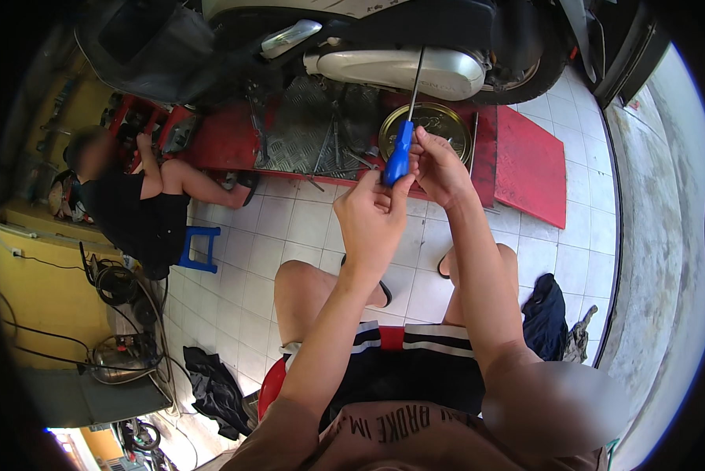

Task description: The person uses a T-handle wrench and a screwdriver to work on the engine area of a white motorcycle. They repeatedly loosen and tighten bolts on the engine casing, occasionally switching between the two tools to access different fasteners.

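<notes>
In front of me a screwdriver [400,157] with a blue handle points away, its long metal shaft reaching up across the scooter's silver engine cover [399,69]. Whether its tip touches the cover I cannot tell. My left hand [370,220] is closed with its fingers at the butt end of the handle. From the other side my right hand [445,169] pinches the handle higher up. Behind the shaft lies a round gold tray [386,129] with small pieces in it that are too small to name.
The scooter stands over a red lift platform [215,141] with metal tools on its treadplate [290,118]. A red ramp [529,161] slopes off at the right. On the left, a person [125,188] sits on a blue stool [201,250]. Dark cloths [545,314] lie on the tiled floor.
</notes>
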Available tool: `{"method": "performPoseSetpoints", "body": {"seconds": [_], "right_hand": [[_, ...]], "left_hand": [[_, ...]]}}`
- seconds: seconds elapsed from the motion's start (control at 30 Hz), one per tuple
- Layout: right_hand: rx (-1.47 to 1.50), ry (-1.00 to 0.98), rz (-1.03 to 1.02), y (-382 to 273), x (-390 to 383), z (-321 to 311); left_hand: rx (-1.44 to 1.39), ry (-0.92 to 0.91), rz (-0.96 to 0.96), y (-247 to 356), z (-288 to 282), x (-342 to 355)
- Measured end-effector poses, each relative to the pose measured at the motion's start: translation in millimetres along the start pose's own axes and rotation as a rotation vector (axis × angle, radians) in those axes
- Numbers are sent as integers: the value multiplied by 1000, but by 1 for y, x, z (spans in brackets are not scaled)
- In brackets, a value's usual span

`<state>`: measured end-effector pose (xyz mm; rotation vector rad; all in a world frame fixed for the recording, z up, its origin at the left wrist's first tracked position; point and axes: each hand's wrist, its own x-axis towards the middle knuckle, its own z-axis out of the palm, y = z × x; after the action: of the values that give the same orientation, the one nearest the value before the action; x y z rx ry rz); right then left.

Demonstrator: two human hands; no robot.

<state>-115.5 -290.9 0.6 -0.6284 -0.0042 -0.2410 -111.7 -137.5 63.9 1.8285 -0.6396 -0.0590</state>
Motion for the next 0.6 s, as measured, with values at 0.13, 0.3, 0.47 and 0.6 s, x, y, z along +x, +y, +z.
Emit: {"method": "performPoseSetpoints", "body": {"seconds": [0.13,0.3,0.47,0.6], "right_hand": [[-38,26,-25,-2,-1,11],[22,-64,-8,-1,-2,9],[120,-135,-31,3,1,10],[136,-39,-47,3,0,15]], "left_hand": [[167,20,107,5,3,-3],[-103,24,51,-1,12,-8],[-1029,-445,-662,-11,5,-9],[-1047,-364,-659,-11,6,-4]]}}
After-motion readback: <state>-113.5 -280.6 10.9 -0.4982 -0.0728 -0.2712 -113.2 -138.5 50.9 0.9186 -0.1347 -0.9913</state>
